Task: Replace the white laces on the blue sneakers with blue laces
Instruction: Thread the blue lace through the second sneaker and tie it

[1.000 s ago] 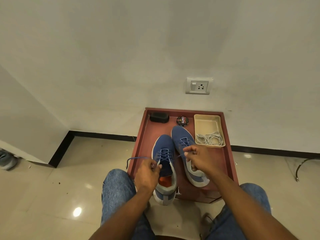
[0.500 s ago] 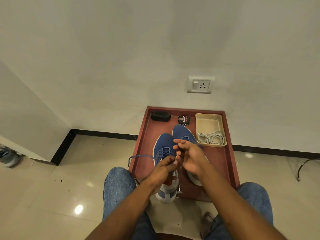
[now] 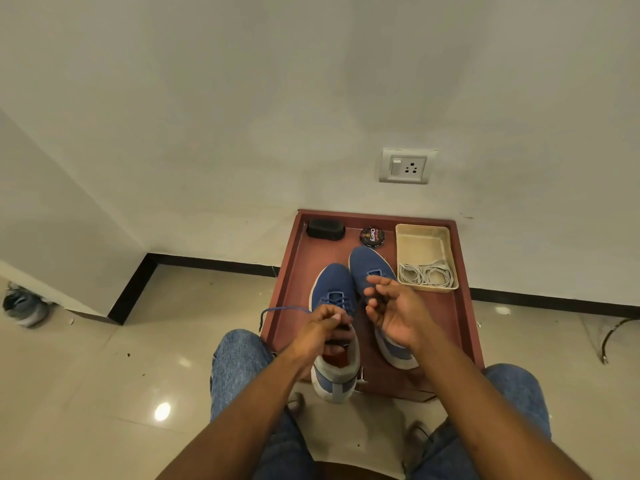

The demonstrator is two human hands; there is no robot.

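Left hand (image 3: pixel 320 329) fingers (image 3: pixel 334 315) pinch the blue lace (image 3: pixel 284 309) over the left sneaker (image 3: pixel 334 336), its loose end trailing off the counter (image 3: pixel 460 327). Right hand (image 3: pixel 398 315) fingers loosely curled above the right sneaker (image 3: pixel 367 268), possibly holding lace. White laces (image 3: pixel 426 274) lie in the tray (image 3: pixel 420 237).

A red-brown table (image 3: pixel 464 327) carries two blue sneakers (image 3: pixel 330 282), brush (image 3: pixel 325 229), polish tin (image 3: pixel 372 236), beige tray (image 3: pixel 403 251).

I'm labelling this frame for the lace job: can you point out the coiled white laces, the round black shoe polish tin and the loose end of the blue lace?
coiled white laces (image 3: pixel 426 274), head view, middle of the coils.
round black shoe polish tin (image 3: pixel 372 236), head view, lid centre.
loose end of the blue lace (image 3: pixel 282 309), head view, strand left of the left shoe.
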